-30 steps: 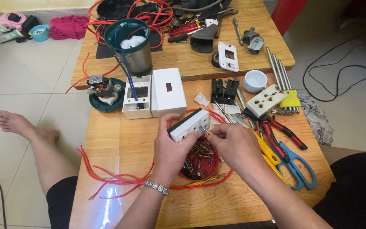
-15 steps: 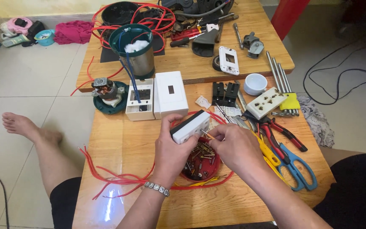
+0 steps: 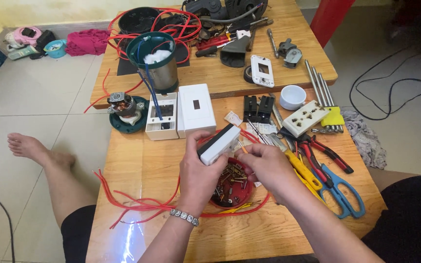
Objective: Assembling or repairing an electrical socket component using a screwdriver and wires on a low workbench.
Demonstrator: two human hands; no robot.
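Observation:
My left hand point(image 3: 197, 174) grips a white and black electrical socket box point(image 3: 219, 143), tilted, over the low wooden table point(image 3: 137, 165). My right hand point(image 3: 264, 168) pinches something small at the box's right end, where an orange tip point(image 3: 241, 146) shows; what it is I cannot tell. Under both hands lies a red dish of screws point(image 3: 230, 187), ringed by red wire point(image 3: 127, 202).
White junction boxes point(image 3: 181, 117), a steel cup with blue wires point(image 3: 154, 63), a small motor point(image 3: 123, 107), a white multi-socket point(image 3: 305, 118), red pliers point(image 3: 317, 151), blue scissors point(image 3: 339, 195), a white cup point(image 3: 292, 96), metal rods point(image 3: 317, 90). My bare foot point(image 3: 28, 148) rests on the tiled floor.
The view shifted slightly. My hands stay at the socket box, which is tilted a little differently; my right fingers keep working at its end.

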